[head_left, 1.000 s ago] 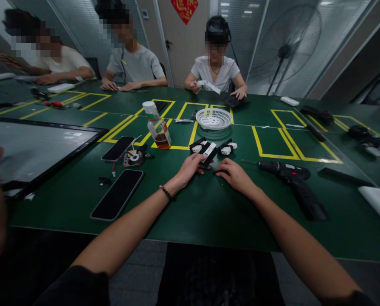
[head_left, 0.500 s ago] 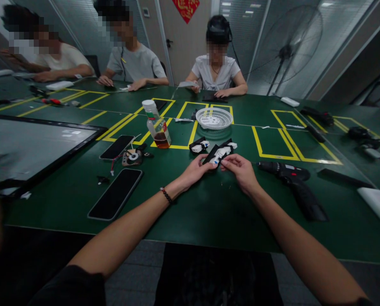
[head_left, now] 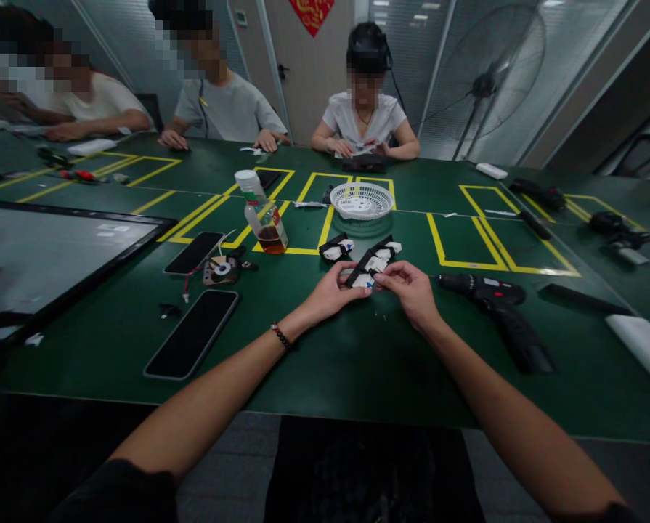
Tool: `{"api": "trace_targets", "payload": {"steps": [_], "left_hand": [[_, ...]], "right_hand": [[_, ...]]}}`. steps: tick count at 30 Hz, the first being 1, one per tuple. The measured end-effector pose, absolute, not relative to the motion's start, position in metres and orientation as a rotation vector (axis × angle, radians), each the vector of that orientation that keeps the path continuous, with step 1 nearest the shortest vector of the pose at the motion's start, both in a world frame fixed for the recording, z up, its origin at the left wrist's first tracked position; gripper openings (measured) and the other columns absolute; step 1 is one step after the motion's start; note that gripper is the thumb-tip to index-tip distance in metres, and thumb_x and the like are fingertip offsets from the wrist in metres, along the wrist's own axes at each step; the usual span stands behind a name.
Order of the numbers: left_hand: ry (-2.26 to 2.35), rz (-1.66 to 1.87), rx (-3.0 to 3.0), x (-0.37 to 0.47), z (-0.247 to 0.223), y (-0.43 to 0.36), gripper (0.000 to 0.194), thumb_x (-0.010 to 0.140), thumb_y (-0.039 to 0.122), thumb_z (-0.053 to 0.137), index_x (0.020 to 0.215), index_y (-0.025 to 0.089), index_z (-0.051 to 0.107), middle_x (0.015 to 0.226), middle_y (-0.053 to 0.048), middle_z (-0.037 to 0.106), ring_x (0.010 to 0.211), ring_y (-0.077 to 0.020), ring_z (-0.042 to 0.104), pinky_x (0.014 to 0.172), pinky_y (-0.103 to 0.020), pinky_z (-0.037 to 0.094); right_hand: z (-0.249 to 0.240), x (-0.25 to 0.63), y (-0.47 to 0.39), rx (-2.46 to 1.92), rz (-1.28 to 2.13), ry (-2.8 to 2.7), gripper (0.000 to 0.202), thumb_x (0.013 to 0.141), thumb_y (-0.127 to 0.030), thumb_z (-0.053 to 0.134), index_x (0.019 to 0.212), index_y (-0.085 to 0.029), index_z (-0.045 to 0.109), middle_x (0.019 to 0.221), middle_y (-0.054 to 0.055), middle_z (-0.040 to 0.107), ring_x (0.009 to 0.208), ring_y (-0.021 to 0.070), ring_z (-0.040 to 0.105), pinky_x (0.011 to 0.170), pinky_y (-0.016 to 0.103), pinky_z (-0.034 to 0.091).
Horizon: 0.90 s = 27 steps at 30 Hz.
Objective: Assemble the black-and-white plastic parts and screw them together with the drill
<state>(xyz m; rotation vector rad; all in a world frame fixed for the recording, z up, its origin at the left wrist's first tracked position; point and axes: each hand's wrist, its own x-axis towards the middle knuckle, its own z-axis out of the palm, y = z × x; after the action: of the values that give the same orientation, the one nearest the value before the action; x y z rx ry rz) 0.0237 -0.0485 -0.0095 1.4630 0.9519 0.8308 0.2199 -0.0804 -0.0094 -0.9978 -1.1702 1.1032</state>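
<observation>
My left hand (head_left: 331,294) is closed around the lower left end of a long black-and-white plastic part (head_left: 380,256). The part has a black casing, pale pieces inside and a small blue spot; its exact kind is unclear. On its right side, the fingers of my right hand (head_left: 413,292) pinch at the casing, and whatever lies between the fingertips is too small to make out. A shorter black-and-white part (head_left: 336,249) lies just beyond my left hand. Two tiny slivers rest on the table below the held part.
A cordless drill (head_left: 493,298) lies to the right. Leftward are a phone (head_left: 192,334), another dark phone (head_left: 192,253), a small coil part with wires (head_left: 221,269) and a bottle (head_left: 264,218). A white basket (head_left: 362,211) stands ahead. Three people sit across the green table (head_left: 314,378).
The view has shifted slightly. Both hands stay at the black-and-white part, with the right fingers slightly moved along it. Across the table, a person's hands have come together over a pale item.
</observation>
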Motion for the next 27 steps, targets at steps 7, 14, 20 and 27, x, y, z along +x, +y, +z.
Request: {"api": "trace_targets", "payload": {"steps": [7,14,20,27], "left_hand": [[1.003,0.853,1.473,0.024,-0.0071,-0.0488,0.069,0.072,0.034,0.082,0.131,0.016,0.051,0.098,-0.007,0.069,0.086,-0.02,0.067,0.079,-0.036,0.054],[0.934,0.892,1.432,0.024,-0.0144,-0.0453,0.074,0.069,0.033,0.085,0.131,0.015,0.05,0.104,-0.009,0.07,0.087,-0.0197,0.067,0.081,-0.036,0.054],[0.912,0.912,1.489,0.0237,-0.0134,-0.0479,0.073,0.07,0.033,0.083,0.132,0.015,0.048,0.106,-0.011,0.069,0.084,-0.0185,0.066,0.078,-0.036,0.054],[0.934,0.928,1.667,0.0205,-0.0107,-0.0504,0.074,0.07,0.035,0.082,0.133,0.016,0.048,0.109,-0.01,0.067,0.093,-0.02,0.064,0.083,-0.035,0.051]], "right_hand": [[-0.0079,0.2219,-0.0796,-1.049,1.115,-1.163,0.029,0.072,-0.039,0.084,0.086,-0.02,0.067,0.078,0.001,0.07,0.068,0.017,0.068,0.074,0.035,0.059],[-0.0098,0.2221,-0.0794,-1.068,1.121,-1.164,0.029,0.073,-0.039,0.083,0.087,-0.021,0.066,0.076,0.002,0.071,0.068,0.0187,0.07,0.074,0.039,0.061],[-0.0164,0.2228,-0.0776,-1.042,1.184,-1.155,0.028,0.073,-0.036,0.084,0.086,-0.02,0.066,0.077,0.002,0.072,0.069,0.017,0.07,0.075,0.036,0.061],[-0.0166,0.2227,-0.0778,-1.062,1.275,-1.141,0.03,0.069,-0.035,0.086,0.083,-0.019,0.065,0.074,0.001,0.072,0.069,0.0177,0.071,0.073,0.036,0.062]]}}
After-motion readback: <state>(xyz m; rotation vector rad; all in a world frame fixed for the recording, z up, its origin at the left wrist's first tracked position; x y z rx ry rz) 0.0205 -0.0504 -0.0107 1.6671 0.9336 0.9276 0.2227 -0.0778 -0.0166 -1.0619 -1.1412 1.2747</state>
